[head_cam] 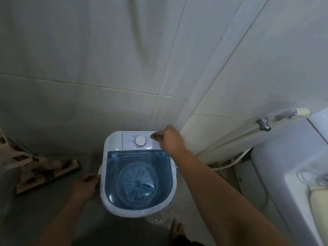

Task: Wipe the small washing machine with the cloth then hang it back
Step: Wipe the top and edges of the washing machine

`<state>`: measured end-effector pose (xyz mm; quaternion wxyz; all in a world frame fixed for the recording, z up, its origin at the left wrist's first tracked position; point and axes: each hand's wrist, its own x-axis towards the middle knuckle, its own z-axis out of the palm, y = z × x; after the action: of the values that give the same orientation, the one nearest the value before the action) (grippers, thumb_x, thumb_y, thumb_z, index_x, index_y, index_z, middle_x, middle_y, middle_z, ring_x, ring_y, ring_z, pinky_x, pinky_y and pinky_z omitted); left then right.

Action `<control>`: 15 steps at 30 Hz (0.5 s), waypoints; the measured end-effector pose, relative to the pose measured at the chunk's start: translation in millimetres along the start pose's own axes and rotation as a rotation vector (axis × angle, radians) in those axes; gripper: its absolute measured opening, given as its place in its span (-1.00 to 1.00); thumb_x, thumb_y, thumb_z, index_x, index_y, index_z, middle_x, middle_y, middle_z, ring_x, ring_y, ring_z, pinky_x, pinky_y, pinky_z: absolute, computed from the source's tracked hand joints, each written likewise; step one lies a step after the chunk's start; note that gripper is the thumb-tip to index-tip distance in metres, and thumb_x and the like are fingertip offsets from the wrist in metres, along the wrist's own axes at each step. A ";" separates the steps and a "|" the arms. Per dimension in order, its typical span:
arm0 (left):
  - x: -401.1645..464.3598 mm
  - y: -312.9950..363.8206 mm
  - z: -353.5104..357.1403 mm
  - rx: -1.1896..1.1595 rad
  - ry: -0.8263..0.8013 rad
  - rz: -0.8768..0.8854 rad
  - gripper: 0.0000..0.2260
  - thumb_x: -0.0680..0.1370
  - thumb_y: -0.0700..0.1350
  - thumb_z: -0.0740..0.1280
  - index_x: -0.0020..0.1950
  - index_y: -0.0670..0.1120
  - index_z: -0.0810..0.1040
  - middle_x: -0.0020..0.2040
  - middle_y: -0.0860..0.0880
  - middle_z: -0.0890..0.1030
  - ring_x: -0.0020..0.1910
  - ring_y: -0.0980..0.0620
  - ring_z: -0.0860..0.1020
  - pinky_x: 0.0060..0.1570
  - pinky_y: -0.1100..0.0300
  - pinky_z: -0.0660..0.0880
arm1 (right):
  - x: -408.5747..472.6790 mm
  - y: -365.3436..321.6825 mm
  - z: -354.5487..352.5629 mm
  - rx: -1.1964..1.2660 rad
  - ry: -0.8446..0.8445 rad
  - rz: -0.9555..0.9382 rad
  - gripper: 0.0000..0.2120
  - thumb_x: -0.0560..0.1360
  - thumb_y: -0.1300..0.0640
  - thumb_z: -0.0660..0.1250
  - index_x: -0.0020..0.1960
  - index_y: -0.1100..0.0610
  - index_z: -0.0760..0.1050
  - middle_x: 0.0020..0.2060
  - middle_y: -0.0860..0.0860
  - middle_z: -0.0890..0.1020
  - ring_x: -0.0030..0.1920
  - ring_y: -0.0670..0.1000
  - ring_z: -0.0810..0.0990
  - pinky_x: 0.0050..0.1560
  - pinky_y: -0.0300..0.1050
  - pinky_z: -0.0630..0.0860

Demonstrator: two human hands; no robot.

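The small washing machine [113, 144] stands on the floor against the tiled wall. It is white, with a see-through blue lid [138, 176] and a round white dial [140, 140] on its back panel. Dark specks dot its front rim. My right hand [168, 141] reaches over the back right corner, with bent fingers resting on the panel beside the dial. My left hand [85, 185] is curled against the machine's left side, at a small side handle. No cloth is in view.
A flat mop head with its handle [44, 173] lies on the floor to the left. A white basin or tank [284, 166] fills the right side, with a metal tap [264, 124] and a hose on the wall. My bare foot [177, 228] stands by a wet patch.
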<state>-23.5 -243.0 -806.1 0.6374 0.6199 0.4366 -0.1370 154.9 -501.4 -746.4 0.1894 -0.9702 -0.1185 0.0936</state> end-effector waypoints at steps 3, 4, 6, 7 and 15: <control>-4.9 1.8 1.6 -0.002 -0.010 -0.001 -0.93 0.60 -0.23 0.30 0.03 -0.17 0.57 -0.05 -0.23 0.64 -0.02 -0.23 0.61 0.18 -0.22 0.53 | -58.2 39.8 10.7 0.022 0.039 -0.086 -0.72 0.61 0.00 0.30 0.26 -0.09 0.67 0.09 0.00 0.60 0.05 -0.03 0.62 0.11 -0.15 0.58; -5.7 2.5 1.8 -0.003 -0.004 0.010 -0.94 0.60 -0.24 0.30 0.00 -0.17 0.56 -0.07 -0.22 0.63 -0.04 -0.23 0.61 0.17 -0.22 0.53 | -75.2 52.6 13.1 0.053 0.055 -0.078 -0.68 0.59 -0.06 0.26 0.27 -0.09 0.66 0.06 -0.01 0.62 0.03 -0.08 0.61 0.10 -0.18 0.57; -5.5 3.0 0.6 0.013 0.005 0.024 -0.93 0.60 -0.24 0.30 -0.04 -0.14 0.57 -0.06 -0.23 0.64 -0.02 -0.25 0.62 0.16 -0.22 0.53 | -98.2 68.8 7.9 0.161 0.030 0.032 -0.68 0.58 -0.08 0.29 0.24 -0.06 0.69 -0.11 -0.06 0.67 -0.11 -0.15 0.59 0.00 -0.24 0.53; -6.6 3.5 -0.2 0.022 0.004 0.025 -0.93 0.59 -0.23 0.31 -0.01 -0.15 0.58 -0.04 -0.24 0.65 -0.01 -0.25 0.62 0.16 -0.23 0.54 | -102.2 73.1 2.1 0.201 -0.005 0.100 -0.73 0.59 -0.05 0.35 0.19 -0.03 0.72 -0.27 -0.15 0.67 -0.24 -0.19 0.59 -0.09 -0.25 0.53; -10.5 5.2 0.9 0.047 0.015 0.042 -0.85 0.60 -0.20 0.31 0.12 -0.21 0.60 -0.07 -0.20 0.65 -0.10 -0.18 0.63 0.10 -0.17 0.56 | -58.5 54.2 -10.2 0.436 0.172 0.264 -0.79 0.58 0.10 0.42 0.19 0.04 0.72 -0.20 -0.04 0.75 -0.38 -0.31 0.59 -0.09 -0.26 0.56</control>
<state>-25.5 -246.7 -795.1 0.6223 0.6447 0.4248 -0.1291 111.9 -569.2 -750.2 0.3892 -0.9180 0.0486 0.0578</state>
